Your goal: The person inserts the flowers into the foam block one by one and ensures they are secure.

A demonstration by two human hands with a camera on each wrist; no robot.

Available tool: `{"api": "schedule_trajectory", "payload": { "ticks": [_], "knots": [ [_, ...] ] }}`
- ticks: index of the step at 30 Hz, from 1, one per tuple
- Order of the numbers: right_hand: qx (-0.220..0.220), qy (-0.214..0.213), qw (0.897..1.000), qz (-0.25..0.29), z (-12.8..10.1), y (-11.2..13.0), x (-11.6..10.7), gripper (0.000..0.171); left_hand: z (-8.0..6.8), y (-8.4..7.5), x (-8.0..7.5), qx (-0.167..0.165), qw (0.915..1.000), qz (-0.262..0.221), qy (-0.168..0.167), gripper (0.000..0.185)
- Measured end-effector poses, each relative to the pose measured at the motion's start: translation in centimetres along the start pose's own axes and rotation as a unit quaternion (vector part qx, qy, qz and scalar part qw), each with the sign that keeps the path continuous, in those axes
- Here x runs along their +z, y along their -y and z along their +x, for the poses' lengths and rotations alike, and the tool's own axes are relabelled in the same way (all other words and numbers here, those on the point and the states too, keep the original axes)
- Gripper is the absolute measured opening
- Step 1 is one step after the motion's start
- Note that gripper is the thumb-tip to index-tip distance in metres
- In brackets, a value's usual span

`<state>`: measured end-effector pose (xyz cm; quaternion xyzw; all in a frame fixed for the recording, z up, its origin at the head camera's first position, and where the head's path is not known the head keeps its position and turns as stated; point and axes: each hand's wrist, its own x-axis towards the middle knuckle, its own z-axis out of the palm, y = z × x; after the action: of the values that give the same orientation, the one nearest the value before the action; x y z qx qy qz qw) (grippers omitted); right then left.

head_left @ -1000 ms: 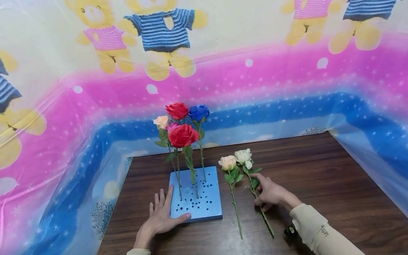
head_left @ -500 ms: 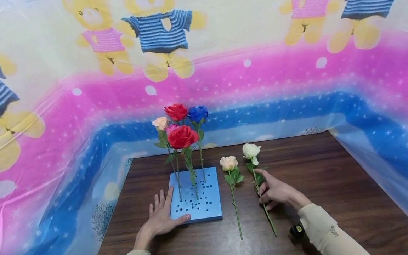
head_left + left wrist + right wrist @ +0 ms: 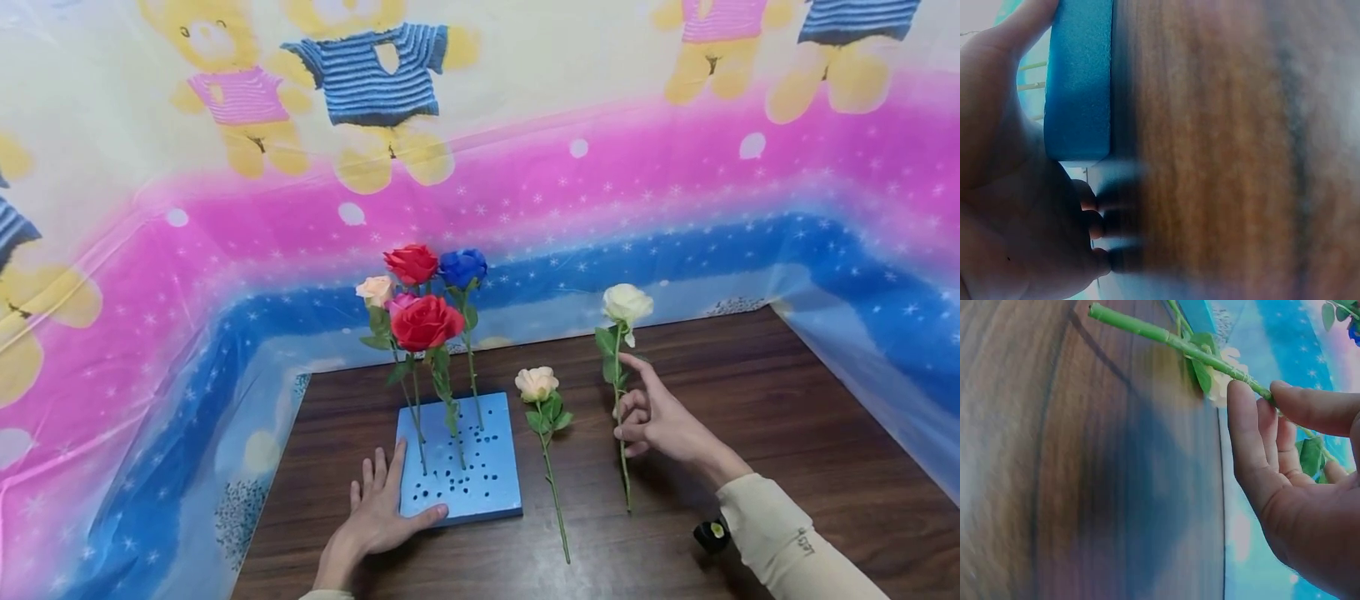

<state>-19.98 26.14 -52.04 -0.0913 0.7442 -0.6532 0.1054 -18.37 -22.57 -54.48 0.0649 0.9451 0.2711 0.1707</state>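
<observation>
My right hand (image 3: 660, 421) pinches the green stem of a white rose (image 3: 627, 304) between thumb and fingers. The rose is raised off the table, bloom up, and its stem end (image 3: 1129, 324) sticks out past the fingertips in the right wrist view. My left hand (image 3: 382, 500) rests with straight, spread fingers against the left and front edges of a blue foam block (image 3: 498, 492) full of holes. Standing in that block are two red roses (image 3: 427, 322), a blue rose (image 3: 463, 268), a pale peach rose (image 3: 375, 290) and a magenta bloom (image 3: 402, 303) partly hidden behind the front red one.
A peach rose (image 3: 537, 383) lies on the dark wooden table (image 3: 787, 417) between the block and my right hand. The right wrist carries a small black device (image 3: 711, 535). Behind the table hangs a patterned backdrop (image 3: 525, 192) with bears.
My right hand has taken up the white rose from the table, lifting it and tilting its bloom upright, slightly rightward. The left hand and block stay in place.
</observation>
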Motion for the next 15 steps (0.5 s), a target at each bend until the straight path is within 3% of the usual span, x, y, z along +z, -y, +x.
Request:
{"api": "schedule_trajectory", "payload": {
  "ticks": [15],
  "knots": [
    [-0.074, -0.044, 0.994, -0.065, 0.2, 2.2, -2.5, 0.119, 0.0, 0.0, 0.0, -0.001, 1.0, -0.002, 0.0, 0.132]
  ]
}}
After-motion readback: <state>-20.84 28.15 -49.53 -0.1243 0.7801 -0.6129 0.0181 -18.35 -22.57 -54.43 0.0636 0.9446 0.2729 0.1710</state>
